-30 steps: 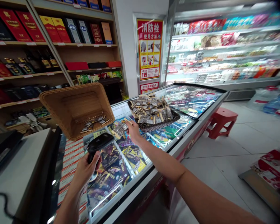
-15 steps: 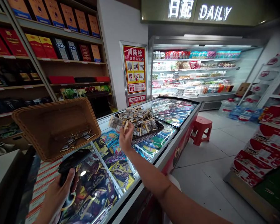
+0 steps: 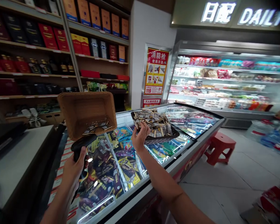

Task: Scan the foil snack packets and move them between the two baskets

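Observation:
My left hand is closed around the handle of a black handheld barcode scanner, its head pointing up and right over the freezer's glass top. My right hand reaches over the near left rim of a dark woven basket. Its fingers are curled on a small clear-wrapped packet, partly hidden by the hand. Many similar small packets are heaped in that basket. Left of it, a tan wicker basket is tipped towards me with several packets at its bottom.
Both baskets are on a glass-topped chest freezer full of ice creams. A grey counter stands at left. On the floor at right are a red stool and large water bottles. Shelves of boxed goods rise behind.
The view has turned left. My right hand has brought the packet from above the gap between the baskets down to the dark basket's heap. My left hand still holds the barcode scanner.

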### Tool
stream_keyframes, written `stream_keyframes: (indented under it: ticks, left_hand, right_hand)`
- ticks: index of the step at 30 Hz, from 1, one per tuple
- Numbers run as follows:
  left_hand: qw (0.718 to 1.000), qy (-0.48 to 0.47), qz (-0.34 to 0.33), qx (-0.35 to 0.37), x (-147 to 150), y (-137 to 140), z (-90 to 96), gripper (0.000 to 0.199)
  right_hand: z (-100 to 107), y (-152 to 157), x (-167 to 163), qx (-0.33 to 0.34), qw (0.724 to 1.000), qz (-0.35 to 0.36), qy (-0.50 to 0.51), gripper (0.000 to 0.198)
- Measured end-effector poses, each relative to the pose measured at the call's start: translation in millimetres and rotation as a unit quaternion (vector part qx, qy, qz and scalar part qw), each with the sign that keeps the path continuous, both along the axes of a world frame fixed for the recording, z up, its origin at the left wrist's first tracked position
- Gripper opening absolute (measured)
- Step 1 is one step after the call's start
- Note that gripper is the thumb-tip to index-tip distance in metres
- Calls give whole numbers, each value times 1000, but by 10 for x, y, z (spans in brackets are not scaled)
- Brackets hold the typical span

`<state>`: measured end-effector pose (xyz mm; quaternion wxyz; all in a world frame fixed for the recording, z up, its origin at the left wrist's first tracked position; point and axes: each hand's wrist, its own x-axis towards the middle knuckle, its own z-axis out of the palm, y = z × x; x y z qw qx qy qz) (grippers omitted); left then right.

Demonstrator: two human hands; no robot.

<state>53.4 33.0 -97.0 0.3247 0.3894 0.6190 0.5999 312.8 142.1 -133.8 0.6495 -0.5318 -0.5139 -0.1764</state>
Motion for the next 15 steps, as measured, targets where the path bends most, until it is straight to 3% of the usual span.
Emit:
stream_keyframes:
  ticks: [4,8,12,15]
  left_hand:
    - [992,-83,85,40,-77,-2,27,66]
    - [986,-109,121,40,-91,-27,32,71]
    - [986,-118,103,57,-62,-60,31,75]
    - [986,-121,89,71,-55,-81,12,76]
  right_hand:
    - [-61,-77,-460,-33,977,132,-166,28]
    - [57,165,-1017,-188,918,243,-249,30]
    - [179,690,-1639,-372,879,225,-195,30]
    - [174,1083,-2053,-398,884,172,-174,32]
